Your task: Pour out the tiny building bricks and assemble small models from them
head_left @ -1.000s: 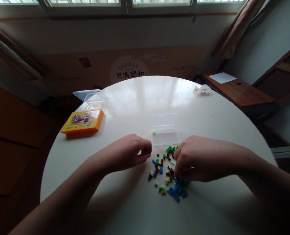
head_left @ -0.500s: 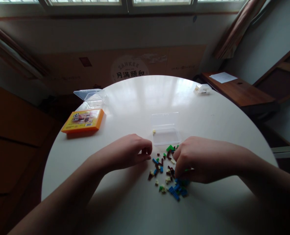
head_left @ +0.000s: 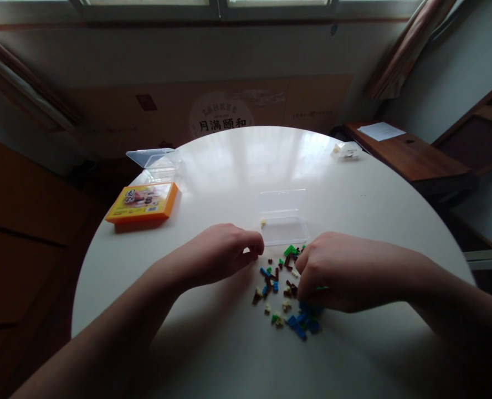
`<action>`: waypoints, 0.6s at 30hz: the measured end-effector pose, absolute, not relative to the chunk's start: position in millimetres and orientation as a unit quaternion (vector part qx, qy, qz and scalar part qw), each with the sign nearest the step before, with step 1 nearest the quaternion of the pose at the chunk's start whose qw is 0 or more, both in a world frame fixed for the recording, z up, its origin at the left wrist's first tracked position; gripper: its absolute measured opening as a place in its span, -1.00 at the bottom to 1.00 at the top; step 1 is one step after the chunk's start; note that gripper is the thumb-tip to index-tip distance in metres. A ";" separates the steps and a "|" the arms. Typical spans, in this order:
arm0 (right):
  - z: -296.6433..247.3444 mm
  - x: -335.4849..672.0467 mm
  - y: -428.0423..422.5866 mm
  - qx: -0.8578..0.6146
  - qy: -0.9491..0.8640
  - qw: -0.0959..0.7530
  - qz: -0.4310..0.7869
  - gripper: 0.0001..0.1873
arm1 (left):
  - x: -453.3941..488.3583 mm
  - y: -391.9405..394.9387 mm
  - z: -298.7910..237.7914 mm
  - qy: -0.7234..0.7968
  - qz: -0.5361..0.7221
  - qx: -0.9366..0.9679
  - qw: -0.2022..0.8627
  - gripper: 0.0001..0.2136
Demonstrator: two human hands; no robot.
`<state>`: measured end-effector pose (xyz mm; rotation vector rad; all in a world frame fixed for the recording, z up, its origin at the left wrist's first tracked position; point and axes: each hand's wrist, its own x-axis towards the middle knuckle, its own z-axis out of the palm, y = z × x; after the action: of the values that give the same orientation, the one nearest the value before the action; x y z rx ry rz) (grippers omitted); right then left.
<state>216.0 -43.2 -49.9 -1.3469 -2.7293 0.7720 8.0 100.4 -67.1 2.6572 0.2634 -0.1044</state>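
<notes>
Small building bricks [head_left: 276, 286] in blue, brown, green and cream lie loosely scattered on the white round table [head_left: 196, 343]. My right hand [head_left: 346, 271] is over the right side of this pile, fingers pressed together and pointing down among the bricks; whatever they hold is hidden. Left of the pile, my left hand [head_left: 225, 252] is curled in a pinch, thumb against fingertips, and I cannot make out anything between them. Just beyond the bricks sits an open clear plastic box [head_left: 285, 242] with its lid laid back. One cream brick [head_left: 263, 223] is in its left corner.
An orange and yellow box [head_left: 142, 204] lies at the table's left, with an open clear container [head_left: 160, 166] behind it. A small clear packet [head_left: 348, 151] is near the far right edge. Beyond stands a brown wooden table [head_left: 416, 152] with white paper [head_left: 381, 131].
My left hand has shifted slightly right and away from me, and its pinch looks tighter. My right hand stays over the bricks almost unmoved. The whole view has shifted a little.
</notes>
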 end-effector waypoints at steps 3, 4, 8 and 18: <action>-48.7 215.1 -42.8 -0.426 -0.871 0.009 0.246 -0.84 | 8.0 101.2 -67.7 0.090 -0.037 0.966 0.238 -0.87; -49.3 213.7 -42.6 -0.422 -0.874 0.014 0.242 -0.82 | 7.9 101.5 -68.0 0.089 -0.038 0.966 0.240 -0.87; -54.8 207.1 -41.0 -0.408 -0.886 0.034 0.217 -0.77 | 7.4 101.8 -69.1 0.090 -0.041 0.967 0.233 -0.86; -65.6 200.9 -39.4 -0.399 -0.898 0.035 0.182 -0.77 | 6.9 98.8 -67.0 0.125 -0.092 0.965 0.212 -0.93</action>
<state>200.9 -39.4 -65.6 -1.2250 -2.7597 0.5602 6.9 98.8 -67.0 2.6798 0.3461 -0.2565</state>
